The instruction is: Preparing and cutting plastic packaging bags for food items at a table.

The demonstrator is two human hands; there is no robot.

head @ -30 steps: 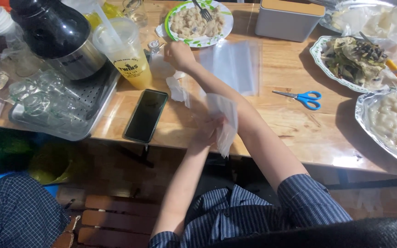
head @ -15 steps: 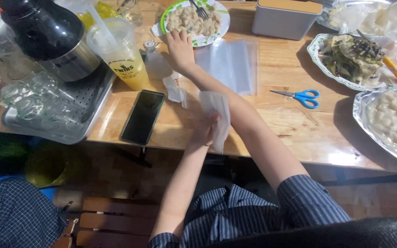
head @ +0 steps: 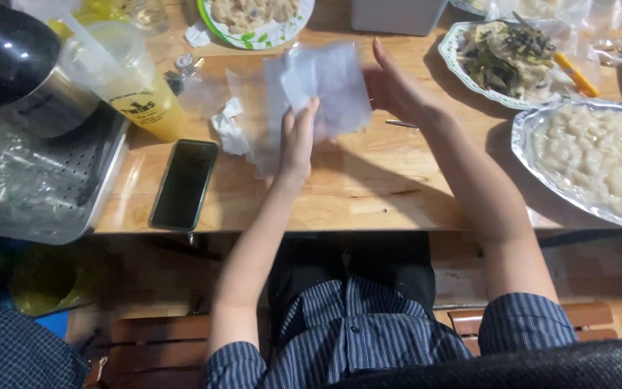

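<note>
Two hands lift a bag.
The left hand [head: 298,140] pinches the thin clear plastic bag [head: 325,90]; the right hand [head: 397,90] is open, flat behind it.

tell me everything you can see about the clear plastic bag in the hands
The bag is a thin, see-through, whitish plastic pouch, roughly rectangular and crinkled, blurred in this view. It is held up above the wooden table, facing the camera. The left hand grips its lower left edge with fingers up against it; the right hand is open at its right edge, palm toward it. Whether anything is inside cannot be told.
</note>
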